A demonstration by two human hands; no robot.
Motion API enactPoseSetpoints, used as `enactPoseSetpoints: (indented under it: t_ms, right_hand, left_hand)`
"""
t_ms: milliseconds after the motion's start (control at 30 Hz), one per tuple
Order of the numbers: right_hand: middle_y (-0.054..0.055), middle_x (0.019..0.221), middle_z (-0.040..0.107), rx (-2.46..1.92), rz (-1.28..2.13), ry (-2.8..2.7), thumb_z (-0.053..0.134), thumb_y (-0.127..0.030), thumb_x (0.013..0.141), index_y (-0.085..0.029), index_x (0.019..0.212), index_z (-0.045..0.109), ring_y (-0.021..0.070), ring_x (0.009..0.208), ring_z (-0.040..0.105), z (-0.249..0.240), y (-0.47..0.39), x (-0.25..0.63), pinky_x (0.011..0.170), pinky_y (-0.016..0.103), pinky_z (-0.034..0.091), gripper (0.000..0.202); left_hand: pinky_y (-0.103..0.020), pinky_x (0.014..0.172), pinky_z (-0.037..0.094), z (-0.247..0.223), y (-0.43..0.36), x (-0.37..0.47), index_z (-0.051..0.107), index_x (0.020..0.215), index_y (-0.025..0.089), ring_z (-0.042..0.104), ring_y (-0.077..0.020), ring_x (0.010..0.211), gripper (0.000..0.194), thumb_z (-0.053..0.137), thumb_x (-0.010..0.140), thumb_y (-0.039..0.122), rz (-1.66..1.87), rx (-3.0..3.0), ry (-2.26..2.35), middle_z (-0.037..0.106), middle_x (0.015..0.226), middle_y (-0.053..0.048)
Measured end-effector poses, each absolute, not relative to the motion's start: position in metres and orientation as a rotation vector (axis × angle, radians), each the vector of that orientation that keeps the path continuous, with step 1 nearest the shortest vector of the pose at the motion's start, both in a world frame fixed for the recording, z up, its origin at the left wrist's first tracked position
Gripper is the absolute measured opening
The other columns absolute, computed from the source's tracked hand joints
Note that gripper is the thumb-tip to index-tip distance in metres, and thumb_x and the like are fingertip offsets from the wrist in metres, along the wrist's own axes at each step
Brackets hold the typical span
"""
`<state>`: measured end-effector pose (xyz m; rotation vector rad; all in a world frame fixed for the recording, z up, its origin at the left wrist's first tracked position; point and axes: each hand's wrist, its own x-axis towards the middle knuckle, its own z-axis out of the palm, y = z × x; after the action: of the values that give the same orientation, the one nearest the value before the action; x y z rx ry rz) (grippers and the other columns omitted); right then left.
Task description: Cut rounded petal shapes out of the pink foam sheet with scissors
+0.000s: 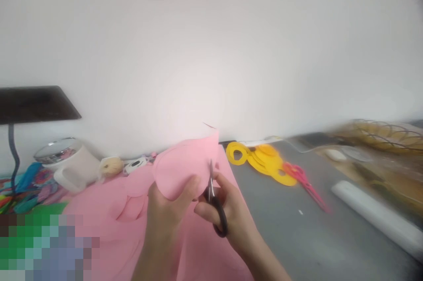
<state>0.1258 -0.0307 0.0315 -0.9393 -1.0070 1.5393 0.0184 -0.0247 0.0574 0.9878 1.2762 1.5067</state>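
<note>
My left hand [173,201] grips a piece of pink paper [180,164] from below, thumb across its front. A curved line runs over the sheet. Black-handled scissors [218,215] are in my right hand [231,210], with fingers around the handle. Their blades point up and overlap the right part of the paper, just beside my left thumb. More pink sheets [99,237] lie under and to the left of both hands, some with cut-out shapes.
Yellow paper rings [264,160] and pink scissors [307,186] lie right on the grey surface [284,228]. A white roll [373,215] is farther right. At left stand a white mug [76,164] and a dark panel [36,105] on a stem. A wall rises behind.
</note>
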Motion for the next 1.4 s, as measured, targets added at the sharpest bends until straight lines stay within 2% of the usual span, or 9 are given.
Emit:
enactPoseSetpoints:
  t_ms: [100,367,533,800,933,1100,1267,1400]
  right_hand:
    - [-0.010,0.055,0.052,-0.878,1.532,-0.973,0.084,-0.013,0.056,-0.019,0.101,0.047,0.0079,0.052,0.038,0.032,-0.030,0.128,0.050,0.020,0.033,0.059]
    - [-0.010,0.057,0.052,-0.824,1.560,-0.984,0.088,-0.020,0.054,-0.019,0.100,0.047,0.0080,0.052,0.038,0.031,-0.029,0.130,0.051,0.022,0.032,0.061]
    - [-0.011,0.055,0.049,-0.827,1.556,-1.018,0.087,-0.024,0.056,-0.020,0.096,0.046,0.0081,0.051,0.036,0.029,-0.030,0.129,0.050,0.022,0.032,0.057]
    - [-0.010,0.054,0.049,-0.910,1.522,-1.058,0.086,-0.029,0.058,-0.021,0.096,0.046,0.0088,0.050,0.035,0.027,-0.030,0.129,0.049,0.023,0.031,0.055]
    - [-0.011,0.054,0.046,-0.923,1.516,-1.093,0.083,-0.026,0.063,-0.021,0.098,0.049,0.0086,0.049,0.035,0.027,-0.031,0.130,0.048,0.022,0.031,0.049]
    - [-0.009,0.055,0.050,-0.979,1.492,-1.108,0.079,-0.019,0.062,-0.020,0.100,0.048,0.0087,0.051,0.037,0.026,-0.030,0.130,0.047,0.021,0.031,0.050]
    - [-0.010,0.051,0.051,-1.040,1.480,-1.070,0.074,-0.017,0.059,-0.019,0.099,0.046,0.0094,0.048,0.039,0.028,-0.029,0.127,0.045,0.021,0.031,0.049]
    - [-0.010,0.051,0.051,-1.072,1.448,-1.116,0.070,-0.017,0.062,-0.020,0.100,0.048,0.0096,0.048,0.039,0.030,-0.030,0.127,0.046,0.021,0.033,0.043]
  left_hand:
    - [-0.028,0.066,0.057,0.056,-0.023,0.017,0.072,0.078,0.017,0.070,-0.0233,0.079,0.024,0.076,0.061,0.033,1.497,1.021,1.276,0.075,0.077,-0.006]
    - [-0.029,0.062,0.056,0.057,-0.025,0.015,0.072,0.079,0.016,0.069,-0.0236,0.076,0.024,0.074,0.062,0.034,1.465,1.054,1.312,0.073,0.071,-0.006]
    - [-0.030,0.062,0.055,0.057,-0.025,0.013,0.070,0.065,0.017,0.069,-0.0246,0.073,0.017,0.071,0.065,0.034,1.414,1.098,1.292,0.070,0.061,-0.006]
    - [-0.028,0.058,0.054,0.057,-0.024,0.011,0.071,0.068,0.018,0.068,-0.0234,0.072,0.017,0.073,0.062,0.034,1.420,1.084,1.337,0.071,0.065,-0.005]
    - [-0.026,0.056,0.053,0.056,-0.024,0.008,0.072,0.069,0.018,0.067,-0.0212,0.068,0.018,0.074,0.061,0.034,1.412,1.080,1.364,0.071,0.066,-0.005]
    - [-0.029,0.061,0.054,0.054,-0.023,0.006,0.072,0.072,0.016,0.068,-0.0246,0.075,0.024,0.074,0.061,0.037,1.422,1.092,1.371,0.070,0.064,-0.006]
    - [-0.029,0.058,0.052,0.052,-0.021,0.006,0.067,0.061,0.016,0.065,-0.0218,0.065,0.021,0.074,0.061,0.036,1.430,1.070,1.355,0.064,0.055,-0.004]
    - [-0.028,0.056,0.050,0.050,-0.021,0.005,0.062,0.056,0.017,0.061,-0.0191,0.059,0.023,0.074,0.062,0.035,1.448,1.055,1.331,0.058,0.049,-0.001]
